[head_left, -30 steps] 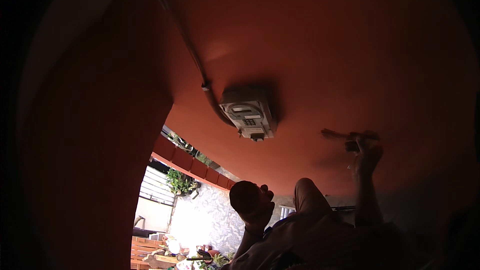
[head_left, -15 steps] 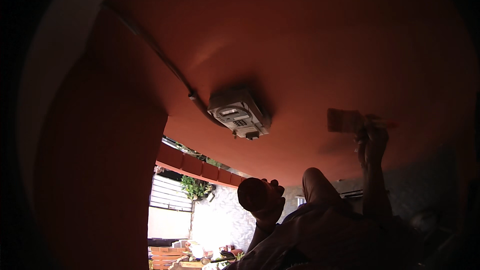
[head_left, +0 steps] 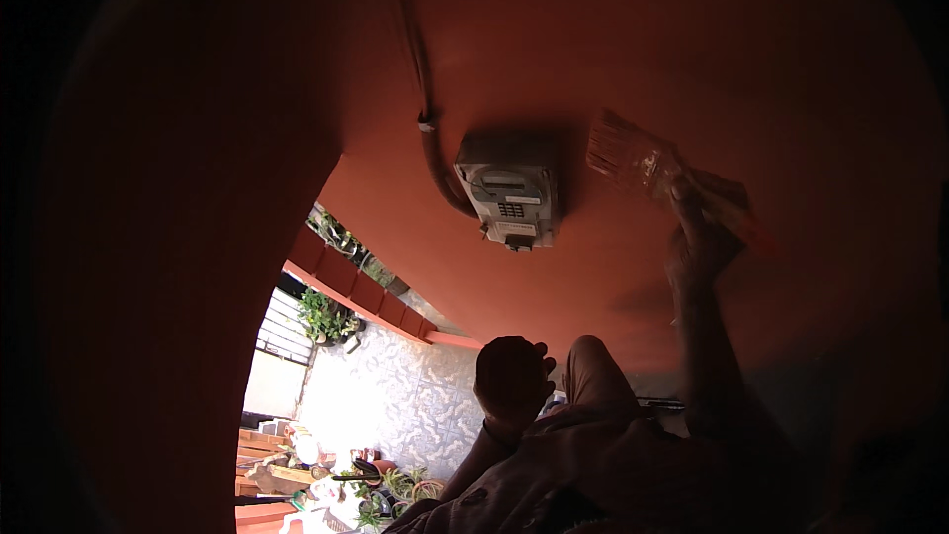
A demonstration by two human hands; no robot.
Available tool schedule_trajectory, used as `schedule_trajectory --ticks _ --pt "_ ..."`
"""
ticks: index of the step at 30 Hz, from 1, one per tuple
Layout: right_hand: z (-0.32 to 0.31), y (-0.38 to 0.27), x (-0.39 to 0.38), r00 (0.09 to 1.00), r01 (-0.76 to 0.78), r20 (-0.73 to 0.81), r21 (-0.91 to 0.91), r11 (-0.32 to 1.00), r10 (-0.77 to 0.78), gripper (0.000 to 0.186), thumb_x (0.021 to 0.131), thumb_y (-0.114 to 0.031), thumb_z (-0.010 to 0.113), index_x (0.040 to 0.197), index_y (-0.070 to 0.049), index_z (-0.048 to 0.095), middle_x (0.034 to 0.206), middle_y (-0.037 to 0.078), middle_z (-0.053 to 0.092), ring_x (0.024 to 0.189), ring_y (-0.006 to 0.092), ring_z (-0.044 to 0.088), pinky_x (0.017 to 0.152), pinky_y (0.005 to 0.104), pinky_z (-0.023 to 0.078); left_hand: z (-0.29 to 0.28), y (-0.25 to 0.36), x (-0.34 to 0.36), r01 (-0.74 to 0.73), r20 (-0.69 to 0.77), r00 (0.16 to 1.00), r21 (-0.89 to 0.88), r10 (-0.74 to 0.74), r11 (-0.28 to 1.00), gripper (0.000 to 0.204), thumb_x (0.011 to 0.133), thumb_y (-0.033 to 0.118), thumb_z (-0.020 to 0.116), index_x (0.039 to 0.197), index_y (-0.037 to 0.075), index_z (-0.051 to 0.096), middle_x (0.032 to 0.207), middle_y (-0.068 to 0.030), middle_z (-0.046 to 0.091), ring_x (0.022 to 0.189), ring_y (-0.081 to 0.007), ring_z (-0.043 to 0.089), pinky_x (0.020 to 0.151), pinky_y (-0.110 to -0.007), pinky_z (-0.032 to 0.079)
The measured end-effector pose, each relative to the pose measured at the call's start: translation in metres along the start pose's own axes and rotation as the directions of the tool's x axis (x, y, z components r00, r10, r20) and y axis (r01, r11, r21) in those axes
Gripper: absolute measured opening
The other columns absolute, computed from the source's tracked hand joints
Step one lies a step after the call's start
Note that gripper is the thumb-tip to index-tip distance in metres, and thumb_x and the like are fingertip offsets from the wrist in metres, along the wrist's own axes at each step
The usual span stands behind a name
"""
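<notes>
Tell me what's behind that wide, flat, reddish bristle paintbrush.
Behind the paintbrush is the smooth, red-orange painted wall, visible around it; the patch its bristles and the right hand cover cannot be seen.

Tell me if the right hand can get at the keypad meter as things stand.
Probably yes, at least with the paintbrush: the right hand holds it with bristles toward the keypad meter, and only reddish wall shows between. Its occupied grip may hinder handling the meter.

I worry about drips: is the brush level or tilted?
Tilted in the picture: the brush has bristles up-left, handle down-right.
</notes>
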State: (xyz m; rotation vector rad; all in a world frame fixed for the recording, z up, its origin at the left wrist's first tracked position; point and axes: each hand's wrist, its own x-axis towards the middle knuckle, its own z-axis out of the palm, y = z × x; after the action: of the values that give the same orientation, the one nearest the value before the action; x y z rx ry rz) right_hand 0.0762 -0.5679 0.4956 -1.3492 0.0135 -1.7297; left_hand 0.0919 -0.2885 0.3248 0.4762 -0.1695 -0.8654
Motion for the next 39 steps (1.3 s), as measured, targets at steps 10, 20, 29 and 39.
schedule_trajectory --ticks 10,20,29,39 --pt "0.159 0.053 0.018 0.92 0.085 0.377 0.061 0.995 -0.102 0.018 0.089 -0.009 0.084 0.103 -0.001 0.075 0.103 0.009 0.075 0.086 0.0145 0.075 0.074 0.0281 0.062 0.011 0.012 -0.005 -0.17 -0.273 0.95 -0.054 0.149 0.984 0.024 0.076 0.019 0.07 0.093 0.004 0.062 0.088 -0.01 0.06 0.086 -0.0276 0.062 0.076 -0.039 0.05" --pt "0.112 0.068 0.021 0.924 0.294 0.285 -0.1 0.95 -0.256 0.017 0.094 -0.004 0.079 0.107 0.0 0.069 0.1 0.009 0.074 0.085 0.0119 0.072 0.074 0.0279 0.06 0.006 0.015 0.0 -0.172 -0.33 0.876 0.466 0.351 0.868 0.019 0.074 0.014 0.073 0.09 0.006 0.068 0.087 -0.0082 0.067 0.083 -0.0268 0.068 0.071 -0.038 0.054" --pt "0.145 0.036 -0.002 0.903 0.106 0.413 0.058 0.993 -0.121 0.015 0.093 -0.004 0.079 0.105 -0.001 0.07 0.103 0.009 0.074 0.087 0.0139 0.074 0.072 0.0271 0.061 -0.042 0.012 -0.013 -0.199 0.164 0.878 0.979 0.45 0.031 0.039 0.095 0.026 0.063 0.13 0.011 0.051 0.118 -0.0112 0.055 0.101 -0.0255 0.054 0.077 -0.039 0.05" --pt "0.171 0.07 0.025 0.792 0.427 0.492 -0.022 0.904 -0.363 0.012 0.091 -0.008 0.083 0.096 -0.002 0.075 0.082 0.004 0.074 0.073 0.0094 0.072 0.066 0.0258 0.058 -0.039 0.004 -0.014 -0.017 -0.19 0.927 0.842 0.325 0.539 0.043 0.096 0.032 0.063 0.133 0.012 0.052 0.125 -0.011 0.053 0.106 -0.0269 0.053 0.081 -0.04 0.05"
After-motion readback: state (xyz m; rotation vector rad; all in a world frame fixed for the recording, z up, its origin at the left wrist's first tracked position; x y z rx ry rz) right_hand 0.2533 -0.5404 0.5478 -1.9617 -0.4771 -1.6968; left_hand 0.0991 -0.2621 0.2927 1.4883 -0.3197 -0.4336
